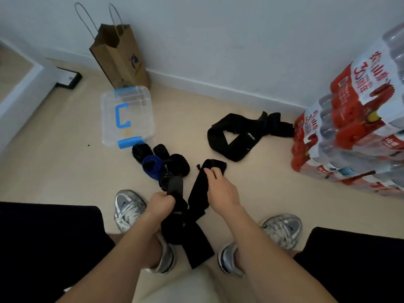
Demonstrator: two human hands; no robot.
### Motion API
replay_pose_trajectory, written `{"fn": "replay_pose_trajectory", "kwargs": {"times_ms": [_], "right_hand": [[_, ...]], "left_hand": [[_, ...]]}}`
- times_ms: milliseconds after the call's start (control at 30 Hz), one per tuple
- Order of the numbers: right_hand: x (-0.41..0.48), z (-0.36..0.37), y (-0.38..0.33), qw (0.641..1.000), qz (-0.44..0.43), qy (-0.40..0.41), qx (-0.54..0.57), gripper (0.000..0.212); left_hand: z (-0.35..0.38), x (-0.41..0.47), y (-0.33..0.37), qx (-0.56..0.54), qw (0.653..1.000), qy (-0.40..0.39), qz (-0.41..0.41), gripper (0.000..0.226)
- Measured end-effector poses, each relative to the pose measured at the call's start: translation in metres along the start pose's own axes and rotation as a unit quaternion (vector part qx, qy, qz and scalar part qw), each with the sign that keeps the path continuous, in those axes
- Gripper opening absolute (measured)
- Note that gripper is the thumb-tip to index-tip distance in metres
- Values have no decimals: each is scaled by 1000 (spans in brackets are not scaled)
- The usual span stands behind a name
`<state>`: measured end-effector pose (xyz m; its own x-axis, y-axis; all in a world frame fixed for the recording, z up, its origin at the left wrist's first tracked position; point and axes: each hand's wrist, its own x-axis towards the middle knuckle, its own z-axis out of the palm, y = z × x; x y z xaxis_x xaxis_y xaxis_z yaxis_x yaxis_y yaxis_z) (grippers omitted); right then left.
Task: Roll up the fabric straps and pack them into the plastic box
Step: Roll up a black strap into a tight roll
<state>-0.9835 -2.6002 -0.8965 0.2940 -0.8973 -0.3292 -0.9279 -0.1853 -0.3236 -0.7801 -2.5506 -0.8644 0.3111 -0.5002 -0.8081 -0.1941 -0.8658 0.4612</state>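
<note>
Both my hands, left hand [160,203] and right hand [220,189], have a closed grip on one black strap [196,206]; its loose, crossed tails may tangle and spoil the roll.

Left hand [160,203]: grips black strap [197,193]
Right hand [220,189]: pinches same strap
Rolls [161,162]: beside box [126,115]
Box: lid on

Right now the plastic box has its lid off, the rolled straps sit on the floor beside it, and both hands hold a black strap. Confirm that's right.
Not quite: the plastic box is closed, its clear lid on with the blue clips, as the head view shows. The rest stands: the rolled straps sit on the floor beside it, and the left hand and right hand both hold a black strap.
</note>
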Motion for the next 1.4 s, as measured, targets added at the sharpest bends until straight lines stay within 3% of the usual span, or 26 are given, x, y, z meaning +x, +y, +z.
{"fn": "replay_pose_trajectory", "kwargs": {"times_ms": [200,300,367,433,500,567,667,733,800,933,1000,1100,1200,1300,1400], "right_hand": [[10,-15,38,988,107,-97,-51,30],[5,-24,63,973,161,-51,154,14],[1,-36,71,914,227,50,331,9],[0,-52,75,841,274,146,443,14],[0,-69,74,763,292,180,547,11],[-2,-83,73,698,289,185,629,15],[-15,-92,80,664,304,247,637,19],[-29,-86,90,709,326,263,568,14],[-45,-70,104,762,361,229,486,12],[-69,-37,121,761,474,161,413,60],[-76,-28,115,798,479,146,336,76],[-74,-24,97,899,395,131,137,72],[-57,-26,76,965,212,126,89,44],[-40,-22,56,992,71,5,102,56],[-34,-6,46,990,49,-130,17,78]], "left_hand": [[4,14,4,13,999,1,-31,28],[4,11,7,21,998,-51,-39,71],[8,7,9,40,998,-44,-23,78],[12,6,10,45,999,-16,-2,51],[17,2,7,51,998,-16,27,25],[25,-2,5,84,994,-46,55,13],[35,-8,3,152,984,-46,78,23],[38,-10,1,168,982,-37,83,26],[39,-11,-2,183,978,-37,96,26],[37,-10,-10,208,971,-33,117,18],[37,-7,-14,198,974,-28,110,19],[38,-6,-13,177,978,-17,109,21],[38,-7,-6,163,981,-16,103,25],[35,-8,0,146,984,-19,102,27],[32,-10,7,101,989,-39,104,26]]}}
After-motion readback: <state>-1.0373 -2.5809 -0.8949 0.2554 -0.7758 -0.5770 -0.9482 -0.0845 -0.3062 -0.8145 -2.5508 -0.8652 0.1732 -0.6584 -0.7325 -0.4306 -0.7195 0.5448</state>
